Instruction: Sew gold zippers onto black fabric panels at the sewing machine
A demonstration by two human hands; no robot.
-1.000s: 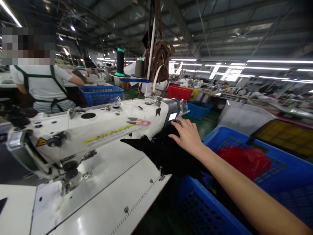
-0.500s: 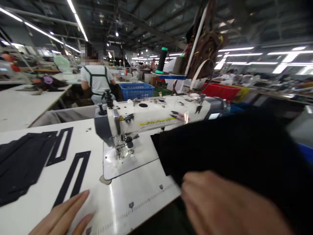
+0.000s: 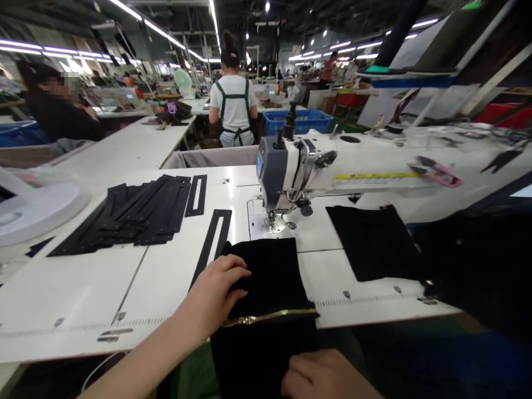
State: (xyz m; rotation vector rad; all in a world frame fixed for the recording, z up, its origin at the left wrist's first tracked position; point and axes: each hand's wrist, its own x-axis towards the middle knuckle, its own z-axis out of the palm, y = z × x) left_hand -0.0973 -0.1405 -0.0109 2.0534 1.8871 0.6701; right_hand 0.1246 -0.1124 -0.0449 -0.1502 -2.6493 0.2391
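A black fabric piece with a gold-toothed zipper [image 3: 272, 317] across it lies partly on the sewing table and hangs over its front edge. On its left side rests my left hand [image 3: 218, 288], fingers slightly bent and apart, above the zipper. My right hand [image 3: 322, 374] has its fingers curled on the hanging lower part of the fabric; its fingertips are hidden. Just beyond the fabric's far edge is the needle area of a white and grey sewing machine [image 3: 286, 172]. A black slotted strip [image 3: 214, 238] lies under or beside the fabric's left edge.
A pile of black slotted strips [image 3: 141, 213] lies at left, with another strip [image 3: 197, 195] beside it. More black fabric [image 3: 374, 244] is at right. Pink-handled snips [image 3: 440, 173] rest against the machine. A co-worker [image 3: 233, 102] sits ahead, another person [image 3: 58, 105] at left.
The view has swung left. The zippered black fabric is now in front of the machine under my hands; my left hand has come from bare table onto it.
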